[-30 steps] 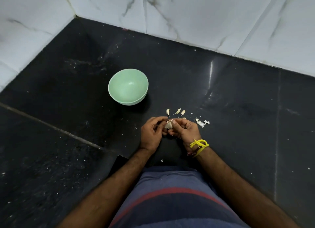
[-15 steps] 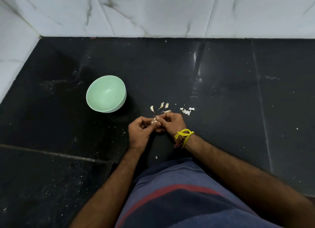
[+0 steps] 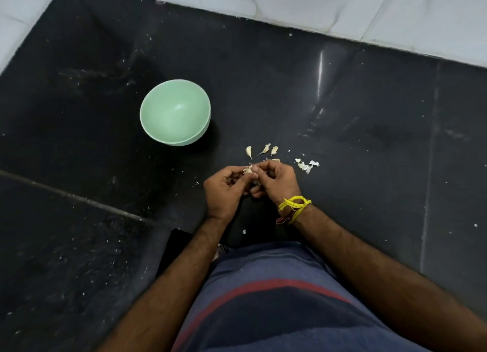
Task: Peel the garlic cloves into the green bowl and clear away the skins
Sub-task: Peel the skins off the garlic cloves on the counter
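Note:
An empty green bowl [image 3: 175,112] stands on the black stone floor [image 3: 342,141], up and left of my hands. My left hand [image 3: 225,191] and my right hand [image 3: 278,180] meet just below the loose cloves. Between their fingertips they pinch a pale garlic piece [image 3: 247,169], most of it hidden by the fingers. Three separate cloves [image 3: 264,150] lie on the floor just beyond my hands. A small heap of white skins [image 3: 307,165] lies to the right of them.
White marble wall tiles [image 3: 342,6] border the floor at the top and left. A floor joint [image 3: 79,199] runs diagonally at the left. My striped shorts [image 3: 276,299] fill the bottom. A yellow thread [image 3: 293,205] circles my right wrist.
The camera has swung, so bowl and cloves shift in the frame. My hands stay together on the garlic, fingers working at it; nothing else on the floor has moved.

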`<state>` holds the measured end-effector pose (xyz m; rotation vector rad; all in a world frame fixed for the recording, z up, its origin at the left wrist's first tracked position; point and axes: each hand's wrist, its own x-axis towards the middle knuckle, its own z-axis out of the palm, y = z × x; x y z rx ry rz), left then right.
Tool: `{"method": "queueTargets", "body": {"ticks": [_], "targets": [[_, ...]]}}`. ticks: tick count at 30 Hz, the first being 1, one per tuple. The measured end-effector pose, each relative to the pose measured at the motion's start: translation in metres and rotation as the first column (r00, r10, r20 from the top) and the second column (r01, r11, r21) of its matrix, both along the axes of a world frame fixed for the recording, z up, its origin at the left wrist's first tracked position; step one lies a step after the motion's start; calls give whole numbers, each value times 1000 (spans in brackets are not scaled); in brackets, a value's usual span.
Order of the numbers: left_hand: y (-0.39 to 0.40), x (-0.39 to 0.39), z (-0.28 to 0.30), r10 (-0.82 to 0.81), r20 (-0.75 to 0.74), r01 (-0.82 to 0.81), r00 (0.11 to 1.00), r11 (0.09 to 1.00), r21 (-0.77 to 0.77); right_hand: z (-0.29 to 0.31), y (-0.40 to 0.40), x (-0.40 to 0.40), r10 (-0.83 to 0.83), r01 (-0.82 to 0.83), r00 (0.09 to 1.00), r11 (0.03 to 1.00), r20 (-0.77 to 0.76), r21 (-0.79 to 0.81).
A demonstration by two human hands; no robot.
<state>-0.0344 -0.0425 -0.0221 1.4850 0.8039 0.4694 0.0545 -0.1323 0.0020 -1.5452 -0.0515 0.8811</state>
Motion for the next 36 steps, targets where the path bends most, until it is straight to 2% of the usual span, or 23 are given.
{"method": "queueTargets", "body": {"ticks": [4,7,10,20,27,36], "targets": [[0,-1,-8,-35,-65,51,997,966,254,-2,1,-1,4,-1,997,1000,79,-30],[-1,0,-9,-88,-101,125,991,877,464,-5,1,-3,10,1,991,997,136,-79],[-1,0,-9,-130,-130,182,983,806,563,-6,6,-6,-7,28,985,992,175,-119],[1,1,-9,-125,-130,177,984,807,564,-14,16,-11,-111,166,963,962,246,-216],[1,3,-11,-98,-95,134,991,824,550,-19,25,-15,-89,245,910,903,405,-353],[0,3,-7,-58,-50,76,997,803,591,-4,27,-22,-50,256,882,886,469,-387]]}}
